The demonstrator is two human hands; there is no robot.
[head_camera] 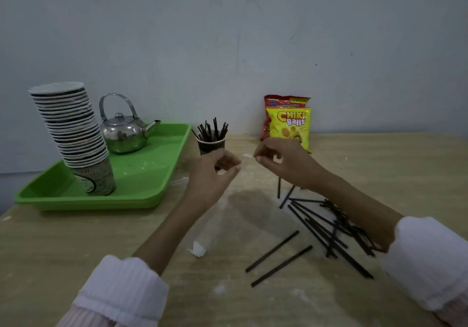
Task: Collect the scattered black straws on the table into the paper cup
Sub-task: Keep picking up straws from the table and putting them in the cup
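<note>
Head view: paper cup (211,144) with upright straws stands beside the tray (152,195). Left hand (215,167) and right hand (281,159), fingers curled, holding nothing visible, hover near it; loose straws (329,225) lie right on the table (76,245).

I see the paper cup (211,145) standing upright at the far edge of the table, dark with a pale rim, a bunch of black straws (212,131) fanning out of it. More loose straws (320,225) lie crisscrossed to its right, two apart nearer me.
</note>
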